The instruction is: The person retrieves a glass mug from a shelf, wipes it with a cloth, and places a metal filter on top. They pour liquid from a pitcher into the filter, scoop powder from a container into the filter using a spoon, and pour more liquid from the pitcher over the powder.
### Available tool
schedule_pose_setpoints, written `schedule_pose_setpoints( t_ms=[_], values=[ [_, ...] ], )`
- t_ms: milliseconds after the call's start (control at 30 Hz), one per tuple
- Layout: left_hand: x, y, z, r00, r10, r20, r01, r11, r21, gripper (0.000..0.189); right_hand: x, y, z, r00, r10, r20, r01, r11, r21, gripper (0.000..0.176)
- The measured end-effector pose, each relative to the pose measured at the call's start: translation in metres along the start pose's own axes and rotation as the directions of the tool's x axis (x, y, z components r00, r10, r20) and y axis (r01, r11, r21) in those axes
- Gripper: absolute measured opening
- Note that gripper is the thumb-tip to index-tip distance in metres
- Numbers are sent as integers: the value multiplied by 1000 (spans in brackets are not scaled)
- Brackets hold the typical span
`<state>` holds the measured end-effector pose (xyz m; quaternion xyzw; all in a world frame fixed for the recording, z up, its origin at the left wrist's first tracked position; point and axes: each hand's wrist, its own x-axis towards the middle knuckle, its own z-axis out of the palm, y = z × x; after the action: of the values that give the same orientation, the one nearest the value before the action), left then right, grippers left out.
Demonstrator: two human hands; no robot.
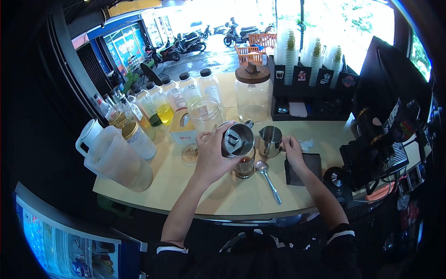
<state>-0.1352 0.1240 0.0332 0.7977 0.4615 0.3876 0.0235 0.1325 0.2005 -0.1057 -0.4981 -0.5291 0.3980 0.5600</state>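
Note:
My left hand [213, 156] is wrapped round a metal cup [244, 139] with a perforated disc inside, tilted above a glass [244, 168] that holds something reddish-brown. The cup hides part of the glass. Just right of it stands a steel milk pitcher [268, 142] on the counter. The fingers of my right hand [293, 151] are closed at the pitcher's handle. A long-handled metal spoon [269, 181] lies to the right of the glass. Near my right wrist is a dark square mat [312, 168].
Plastic pitchers [123, 162] and several bottles [162, 104] stand left. A wooden-lidded jar [253, 95] and a black holder [316, 104] with stacked cups [288, 56] are at the back. A coffee machine [371, 158] stands right. The counter's front edge [209, 215] is near me.

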Motion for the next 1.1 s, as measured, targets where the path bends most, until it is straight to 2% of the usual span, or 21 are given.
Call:
schedule_pose_setpoints(
  t_ms=[167, 267, 333, 467, 533, 733, 800, 1100],
  values=[
    [3, 2, -8, 997, -56, 60, 54, 998, 27, 79, -6, -11, 1, 1000, 9, -7, -9, 1000, -9, 24],
    [6, -2, -6, 997, -64, 52, 65, 998, -6, 80, -6, -12, 1, 1000, -1, -14, 0, 1000, -12, 24],
    [8, -4, -5, 986, -121, 117, 128, 990, -53, 80, -6, -13, 0, 1000, 2, -14, -2, 1000, -18, 24],
    [12, -9, 0, 982, -134, 130, 149, 982, -115, 82, -4, -6, -2, 1000, 8, -6, -8, 1000, -19, 23],
    [12, -18, 6, 976, -138, 167, 188, 924, -333, 81, -1, 2, -3, 1000, 0, -6, -1, 1000, -22, 23],
    [7, -24, 13, 966, -126, 224, 229, 820, -525, 79, 0, 6, -3, 999, -33, -17, 34, 998, 49, 24],
    [7, -31, 17, 966, -106, 234, 219, 819, -531, 80, -1, 2, -4, 1000, 12, 9, -12, 1000, -6, 20],
    [13, -33, 9, 934, -52, 354, 258, 784, -565, 81, -1, 0, -3, 1000, 20, 18, -21, 1000, 16, 20]
  ],
)
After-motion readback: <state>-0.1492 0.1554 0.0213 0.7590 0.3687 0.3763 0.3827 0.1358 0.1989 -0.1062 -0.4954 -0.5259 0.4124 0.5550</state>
